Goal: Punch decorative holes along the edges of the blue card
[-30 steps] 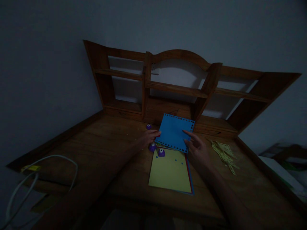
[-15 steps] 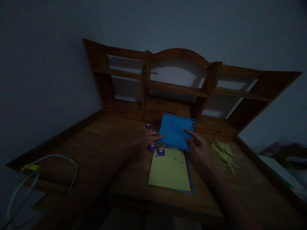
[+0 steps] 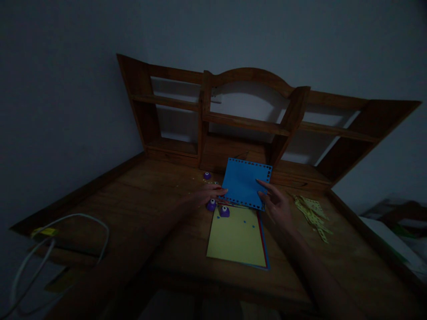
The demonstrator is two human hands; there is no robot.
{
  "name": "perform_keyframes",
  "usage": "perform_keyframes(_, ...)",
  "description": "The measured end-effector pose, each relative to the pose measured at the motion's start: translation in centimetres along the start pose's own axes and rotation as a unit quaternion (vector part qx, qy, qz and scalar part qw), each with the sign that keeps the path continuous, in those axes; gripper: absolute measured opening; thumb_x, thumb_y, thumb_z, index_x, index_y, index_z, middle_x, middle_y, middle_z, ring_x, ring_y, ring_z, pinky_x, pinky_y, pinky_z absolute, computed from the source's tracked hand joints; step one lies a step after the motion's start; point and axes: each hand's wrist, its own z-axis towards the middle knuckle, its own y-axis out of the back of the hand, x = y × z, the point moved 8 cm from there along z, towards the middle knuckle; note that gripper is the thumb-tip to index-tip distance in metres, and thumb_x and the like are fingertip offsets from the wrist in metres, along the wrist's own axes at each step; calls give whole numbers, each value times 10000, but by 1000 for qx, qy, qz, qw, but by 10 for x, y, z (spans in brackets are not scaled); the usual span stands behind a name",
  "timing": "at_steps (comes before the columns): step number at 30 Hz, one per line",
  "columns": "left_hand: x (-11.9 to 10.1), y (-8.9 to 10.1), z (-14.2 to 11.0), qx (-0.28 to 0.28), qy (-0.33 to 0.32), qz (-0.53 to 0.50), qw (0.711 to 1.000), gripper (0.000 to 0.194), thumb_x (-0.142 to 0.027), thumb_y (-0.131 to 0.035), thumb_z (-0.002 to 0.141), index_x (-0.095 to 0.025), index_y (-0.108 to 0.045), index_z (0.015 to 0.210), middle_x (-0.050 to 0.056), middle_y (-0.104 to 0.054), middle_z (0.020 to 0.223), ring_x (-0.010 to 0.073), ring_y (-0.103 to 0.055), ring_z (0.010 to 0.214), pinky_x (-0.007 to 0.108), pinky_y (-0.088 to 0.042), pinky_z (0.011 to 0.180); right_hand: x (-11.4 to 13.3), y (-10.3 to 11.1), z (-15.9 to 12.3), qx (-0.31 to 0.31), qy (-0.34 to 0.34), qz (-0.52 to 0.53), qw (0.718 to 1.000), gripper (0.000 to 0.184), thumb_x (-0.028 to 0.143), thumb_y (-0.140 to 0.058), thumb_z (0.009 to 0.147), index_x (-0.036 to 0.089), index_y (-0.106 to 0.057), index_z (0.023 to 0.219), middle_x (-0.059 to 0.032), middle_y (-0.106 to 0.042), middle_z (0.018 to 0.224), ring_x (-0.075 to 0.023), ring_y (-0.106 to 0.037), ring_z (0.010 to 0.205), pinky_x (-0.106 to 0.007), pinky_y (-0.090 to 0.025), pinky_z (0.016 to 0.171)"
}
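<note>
A blue sheet of paper (image 3: 245,182), with small holes punched along its top, right and bottom edges, is held tilted up above the desk. At its lower left corner, my left hand (image 3: 211,192) closes on the sheet; a small red patch shows by the fingers. My right hand (image 3: 275,202) grips the right side, index finger and thumb lying on the front and the other fingers partly hidden. Below are two purple craft punches, one (image 3: 211,204) on the desk and another (image 3: 224,211) on the yellow paper (image 3: 236,240). A third purple punch (image 3: 207,175) stands farther back.
Red and blue sheets show under the yellow paper, which has a few blue cut-outs (image 3: 244,222) on it. Punched yellow strips (image 3: 312,213) lie to the right. A wooden shelf unit (image 3: 247,124) rises behind the desk. A white cable (image 3: 83,216) loops at the left.
Hands and blue sheet keep nearly the same position. The whole view has shifted very slightly.
</note>
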Motion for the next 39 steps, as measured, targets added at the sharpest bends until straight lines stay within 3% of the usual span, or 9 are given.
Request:
perform_keyframes(6, -5, -11, -6, 43, 14, 62, 997, 295, -427, -782, 746, -181, -766, 910, 118, -750, 981, 255, -707, 845, 341, -540, 740, -2, -1, 0, -3, 2, 5, 1000, 418, 417, -667, 875, 229, -664, 1248, -84, -711, 1068, -217, -634, 789, -324, -516, 648)
perform_keyframes(16, -9, -25, -15, 69, 49, 32, 996, 431, -448, -820, 722, -110, -734, 976, 115, -747, 1018, 252, -702, 911, 380, -525, 885, 2, -1, 0, -5, 10, -7, 1000, 435, 437, -672, 871, 215, -666, 1245, -93, -717, 1099, -232, -656, 822, -331, -533, 661)
perform_keyframes(23, -7, -14, -13, 35, 37, 95, 994, 403, -480, -796, 727, -151, -752, 955, 101, -751, 1021, 254, -698, 932, 359, -516, 869, -3, -4, 0, 7, 0, 6, 1000, 459, 483, -679, 861, 241, -661, 1250, -84, -712, 1125, -231, -664, 818, -337, -540, 669)
perform_keyframes(32, -9, -14, -12, -12, 34, 46, 998, 386, -434, -833, 695, -134, -746, 921, 102, -755, 997, 244, -712, 873, 374, -538, 863, -6, -12, -4, 30, -23, 44, 998, 532, 463, -706, 834, 250, -614, 1313, -88, -702, 1120, -236, -659, 853, -342, -536, 703)
perform_keyframes(37, -9, 3, -9, -81, 15, -9, 997, 309, -325, -865, 664, -147, -723, 873, 96, -748, 993, 244, -712, 873, 394, -551, 878, 2, -13, -3, 25, -3, 113, 993, 693, 422, -664, 858, 338, -381, 1485, -104, -584, 1347, -194, -669, 765, -334, -535, 652)
perform_keyframes(39, -9, 7, -8, -84, 9, -18, 996, 310, -315, -859, 681, -147, -713, 897, 110, -737, 1049, 248, -710, 903, 404, -547, 901, 1, -12, -3, 25, 0, 122, 992, 727, 421, -657, 860, 343, -334, 1506, -116, -574, 1358, -191, -675, 743, -332, -533, 644)
